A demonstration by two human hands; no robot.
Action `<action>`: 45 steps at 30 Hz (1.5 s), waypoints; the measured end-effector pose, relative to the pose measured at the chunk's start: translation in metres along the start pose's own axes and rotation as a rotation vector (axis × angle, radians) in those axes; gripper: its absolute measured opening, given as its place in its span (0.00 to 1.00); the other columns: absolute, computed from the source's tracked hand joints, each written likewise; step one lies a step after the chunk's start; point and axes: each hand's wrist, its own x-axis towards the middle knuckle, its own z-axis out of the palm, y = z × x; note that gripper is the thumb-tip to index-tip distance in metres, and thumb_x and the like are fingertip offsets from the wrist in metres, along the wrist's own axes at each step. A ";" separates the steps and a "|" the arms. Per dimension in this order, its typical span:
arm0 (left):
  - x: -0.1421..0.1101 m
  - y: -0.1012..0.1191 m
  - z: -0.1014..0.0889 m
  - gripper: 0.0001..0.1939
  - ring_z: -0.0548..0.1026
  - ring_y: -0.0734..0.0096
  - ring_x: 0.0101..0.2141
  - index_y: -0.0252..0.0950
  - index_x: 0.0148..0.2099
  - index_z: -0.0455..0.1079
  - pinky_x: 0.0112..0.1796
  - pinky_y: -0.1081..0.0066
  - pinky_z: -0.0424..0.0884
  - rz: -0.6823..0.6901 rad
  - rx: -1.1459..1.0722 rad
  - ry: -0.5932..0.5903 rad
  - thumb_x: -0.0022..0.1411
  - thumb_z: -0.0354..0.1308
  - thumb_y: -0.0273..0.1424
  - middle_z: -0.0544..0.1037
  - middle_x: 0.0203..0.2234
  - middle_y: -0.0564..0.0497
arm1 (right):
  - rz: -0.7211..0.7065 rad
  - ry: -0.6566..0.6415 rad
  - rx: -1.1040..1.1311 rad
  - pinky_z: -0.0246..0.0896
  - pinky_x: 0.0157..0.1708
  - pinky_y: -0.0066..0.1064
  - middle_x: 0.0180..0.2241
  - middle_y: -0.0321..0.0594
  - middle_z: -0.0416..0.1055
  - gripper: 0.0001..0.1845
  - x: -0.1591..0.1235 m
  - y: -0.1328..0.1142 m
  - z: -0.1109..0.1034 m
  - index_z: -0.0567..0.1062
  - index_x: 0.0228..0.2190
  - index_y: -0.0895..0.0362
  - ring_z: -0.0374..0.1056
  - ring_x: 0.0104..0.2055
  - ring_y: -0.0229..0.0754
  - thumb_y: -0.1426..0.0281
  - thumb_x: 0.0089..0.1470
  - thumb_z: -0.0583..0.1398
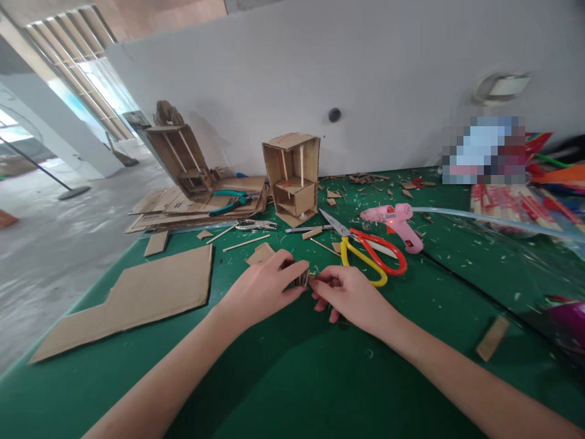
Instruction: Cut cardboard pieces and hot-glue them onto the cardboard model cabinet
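Observation:
My left hand [269, 283] has its fingers closed round a small piece of layered cardboard [303, 278], mostly covered by the fingers. From the other side, my right hand [345, 292] pinches the right end of that same piece between thumb and forefinger. Both hands are just above the green table [256, 378]. Right behind them lie scissors [365, 250] with one yellow and one red handle, blades parted. A cardboard offcut [260, 253] rests beyond my left hand.
A pink glue gun [397, 222] with a black cord lies at right. Behind the hands stands a cardboard box frame [292, 177], and another cardboard structure [178, 158] is farther left. Teal-handled pliers [231, 201] lie on stacked cardboard. A large cardboard sheet [155, 292] lies left.

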 end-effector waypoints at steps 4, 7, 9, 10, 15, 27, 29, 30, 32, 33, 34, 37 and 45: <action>0.001 0.003 -0.003 0.14 0.74 0.68 0.34 0.42 0.51 0.67 0.26 0.74 0.70 0.017 0.053 -0.010 0.64 0.50 0.35 0.71 0.40 0.46 | -0.006 -0.013 -0.015 0.61 0.13 0.19 0.21 0.34 0.71 0.07 0.000 0.002 0.000 0.71 0.31 0.59 0.64 0.16 0.30 0.67 0.54 0.59; 0.001 0.005 -0.006 0.14 0.74 0.68 0.33 0.42 0.50 0.67 0.25 0.74 0.69 0.029 0.089 -0.005 0.65 0.49 0.35 0.72 0.40 0.47 | -0.008 -0.026 -0.033 0.60 0.12 0.19 0.21 0.34 0.71 0.07 0.002 0.004 -0.001 0.71 0.31 0.59 0.65 0.16 0.30 0.67 0.54 0.59; 0.001 0.006 -0.007 0.13 0.74 0.67 0.33 0.41 0.49 0.68 0.25 0.73 0.69 0.038 0.115 0.003 0.65 0.48 0.35 0.73 0.39 0.47 | -0.015 -0.032 -0.039 0.60 0.12 0.19 0.22 0.35 0.71 0.07 0.003 0.006 -0.001 0.71 0.30 0.58 0.66 0.17 0.30 0.67 0.55 0.59; 0.001 0.007 -0.007 0.13 0.74 0.67 0.33 0.41 0.49 0.68 0.26 0.73 0.69 0.044 0.129 0.010 0.65 0.48 0.35 0.73 0.39 0.47 | -0.019 -0.036 -0.041 0.60 0.13 0.19 0.23 0.35 0.72 0.07 0.003 0.007 -0.002 0.71 0.29 0.58 0.66 0.17 0.31 0.67 0.55 0.59; 0.001 0.007 -0.008 0.12 0.73 0.66 0.33 0.40 0.47 0.68 0.27 0.71 0.70 0.090 0.186 0.023 0.65 0.48 0.35 0.73 0.37 0.46 | -0.033 -0.065 -0.060 0.60 0.12 0.19 0.22 0.35 0.71 0.07 0.003 0.009 -0.003 0.71 0.28 0.58 0.66 0.16 0.30 0.68 0.55 0.58; 0.006 0.010 -0.003 0.22 0.74 0.59 0.38 0.39 0.58 0.61 0.31 0.68 0.71 -0.098 0.173 -0.062 0.64 0.52 0.37 0.75 0.39 0.45 | -0.045 0.151 -0.240 0.56 0.08 0.20 0.20 0.35 0.69 0.08 -0.007 0.003 -0.010 0.67 0.28 0.55 0.66 0.16 0.35 0.65 0.54 0.57; 0.009 0.010 -0.004 0.28 0.73 0.55 0.43 0.39 0.62 0.57 0.36 0.65 0.72 -0.138 0.156 -0.039 0.62 0.54 0.41 0.75 0.42 0.44 | -0.104 0.203 -0.277 0.58 0.09 0.21 0.21 0.36 0.69 0.07 -0.010 0.000 -0.011 0.66 0.27 0.55 0.66 0.17 0.35 0.66 0.54 0.57; 0.010 0.009 -0.005 0.31 0.72 0.54 0.45 0.40 0.63 0.55 0.39 0.63 0.71 -0.143 0.138 -0.021 0.61 0.55 0.44 0.74 0.44 0.44 | -0.118 0.216 -0.284 0.59 0.09 0.21 0.21 0.36 0.70 0.07 -0.011 -0.002 -0.012 0.66 0.26 0.55 0.66 0.17 0.34 0.66 0.53 0.57; 0.010 0.003 -0.010 0.33 0.71 0.52 0.47 0.40 0.63 0.55 0.43 0.59 0.70 -0.158 0.076 0.021 0.61 0.53 0.48 0.73 0.47 0.43 | -0.120 0.216 -0.263 0.61 0.10 0.23 0.23 0.37 0.70 0.07 -0.013 -0.005 -0.014 0.65 0.25 0.55 0.64 0.16 0.33 0.68 0.52 0.57; 0.009 -0.003 -0.012 0.31 0.71 0.53 0.47 0.39 0.63 0.56 0.44 0.58 0.70 -0.183 0.042 0.045 0.62 0.51 0.47 0.73 0.48 0.42 | -0.122 0.207 -0.242 0.62 0.11 0.23 0.23 0.37 0.70 0.07 -0.013 -0.006 -0.014 0.65 0.25 0.55 0.64 0.16 0.33 0.68 0.52 0.57; 0.008 -0.010 -0.013 0.27 0.71 0.53 0.48 0.37 0.62 0.57 0.45 0.58 0.70 -0.231 0.010 0.072 0.65 0.47 0.44 0.73 0.48 0.42 | -0.130 0.196 -0.220 0.62 0.11 0.24 0.24 0.37 0.70 0.07 -0.013 -0.007 -0.015 0.65 0.25 0.55 0.64 0.16 0.33 0.68 0.52 0.57; 0.003 -0.035 -0.011 0.22 0.67 0.51 0.52 0.35 0.60 0.60 0.50 0.54 0.65 -0.372 0.012 0.118 0.67 0.42 0.36 0.71 0.50 0.41 | -0.192 0.135 -0.184 0.60 0.12 0.24 0.26 0.36 0.70 0.07 -0.013 -0.004 -0.018 0.65 0.27 0.55 0.63 0.17 0.32 0.66 0.52 0.57; 0.000 -0.063 0.013 0.20 0.71 0.52 0.45 0.36 0.46 0.67 0.45 0.56 0.67 -0.522 -0.267 -0.022 0.58 0.54 0.45 0.75 0.41 0.43 | -0.520 -0.098 -0.751 0.60 0.29 0.30 0.34 0.37 0.73 0.06 -0.016 0.000 -0.001 0.73 0.35 0.55 0.69 0.31 0.38 0.72 0.54 0.57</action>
